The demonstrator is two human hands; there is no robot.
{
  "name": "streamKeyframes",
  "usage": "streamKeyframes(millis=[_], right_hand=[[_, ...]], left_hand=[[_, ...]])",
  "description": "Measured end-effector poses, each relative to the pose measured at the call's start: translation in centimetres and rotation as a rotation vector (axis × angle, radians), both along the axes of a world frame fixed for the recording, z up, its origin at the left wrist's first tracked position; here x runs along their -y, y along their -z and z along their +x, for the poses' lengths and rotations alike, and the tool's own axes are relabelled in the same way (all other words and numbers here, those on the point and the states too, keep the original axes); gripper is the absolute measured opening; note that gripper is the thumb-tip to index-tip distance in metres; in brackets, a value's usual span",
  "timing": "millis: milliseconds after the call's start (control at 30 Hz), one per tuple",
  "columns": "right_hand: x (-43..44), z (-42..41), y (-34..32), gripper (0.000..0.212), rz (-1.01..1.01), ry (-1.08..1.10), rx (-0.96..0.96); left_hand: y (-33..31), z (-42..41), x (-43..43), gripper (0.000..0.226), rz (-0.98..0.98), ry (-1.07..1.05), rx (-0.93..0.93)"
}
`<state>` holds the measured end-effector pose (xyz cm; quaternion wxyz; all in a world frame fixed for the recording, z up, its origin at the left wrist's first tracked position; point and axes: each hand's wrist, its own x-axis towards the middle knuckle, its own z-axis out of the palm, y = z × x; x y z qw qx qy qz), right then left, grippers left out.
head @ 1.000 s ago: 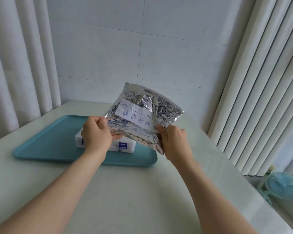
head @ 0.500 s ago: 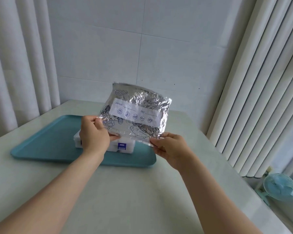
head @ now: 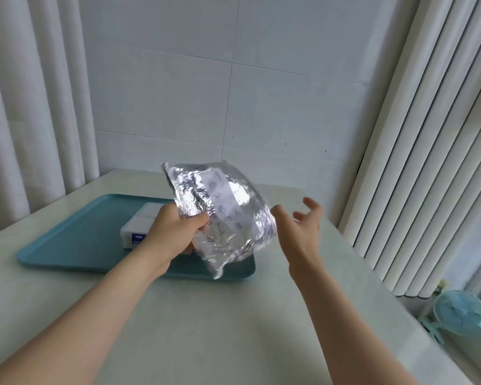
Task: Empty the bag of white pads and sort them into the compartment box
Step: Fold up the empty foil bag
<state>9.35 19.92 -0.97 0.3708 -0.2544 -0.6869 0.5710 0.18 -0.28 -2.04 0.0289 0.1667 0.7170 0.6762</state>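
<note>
Above the teal tray [head: 67, 245], the foil bag [head: 225, 215] hangs tilted and blurred — your left hand [head: 175, 234] grips its edge. Your right hand [head: 300, 232] hovers beside it, fingers spread — holding nothing. The compartment box [head: 139, 229] sits on the tray, behind your left hand.

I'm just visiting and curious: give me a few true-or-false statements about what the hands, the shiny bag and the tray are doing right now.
1. The left hand grips the foil bag. True.
2. The right hand pinches the bag too. False: its fingers are spread and hold nothing.
3. The white compartment box sits on the teal tray. True.
4. The small fan stands on the tray. False: it stands beyond the right edge of the table, lower down.
</note>
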Motion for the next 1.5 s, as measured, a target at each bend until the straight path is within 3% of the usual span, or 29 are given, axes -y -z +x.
streamKeyframes(millis=[100,200,333,500,667,833,967,1067,1167,1267,1367,1433,1500], right_hand=[[-1.3,0.2,-0.1,0.066,0.026,-0.101,0.085],[-2.2,0.4,0.1,0.037,-0.214,-0.417,0.17],[-2.7,0.7,0.4,0.003,-0.27,-0.567,0.101],[-3.2,0.6,1.2,0.024,-0.073,-0.58,0.089],[-3.6,1.1,1.4,0.028,-0.266,-0.79,0.0],[-3.5,1.1,0.9,0.035,-0.413,-0.782,-0.047],[-3.6,0.8,0.7,0.04,-0.534,-0.738,-0.031],[-3.9,0.9,0.7,0.036,-0.458,-0.724,0.026],[-4.6,0.6,1.2,0.049,-0.451,-0.722,0.062],[-4.5,0.4,1.2,0.029,-0.308,-0.63,-0.009],[-3.8,0.6,0.7,0.023,-0.22,-0.579,-0.125],[-3.5,0.6,0.5,0.024,-0.131,-0.553,-0.121],[-3.2,1.0,0.2,0.026,-0.054,-0.548,-0.104]], left_hand=[[-0.4,-0.1,0.8,0.049,-0.061,0.07,0.053],[-0.3,0.1,0.9,0.037,-0.024,0.18,0.072],[0.0,0.1,1.0,0.026,-0.039,0.103,-0.052],[0.1,-0.2,1.3,0.018,-0.025,-0.057,-0.123],[-0.6,-0.5,1.6,0.015,0.233,0.13,0.13],[-1.2,0.0,1.6,0.026,0.381,0.274,0.273],[-1.2,0.2,2.1,0.043,0.223,0.327,0.26],[-0.6,0.0,1.8,0.018,0.078,0.257,0.121],[-0.5,0.4,1.5,0.02,0.029,0.132,-0.028],[-1.1,0.8,1.8,0.035,-0.063,0.084,-0.157],[-1.7,1.5,1.7,0.029,-0.264,0.16,-0.24],[-2.1,2.1,1.6,0.013,-0.33,0.3,-0.167],[-2.5,2.9,1.6,0.014,-0.346,0.503,-0.041]])
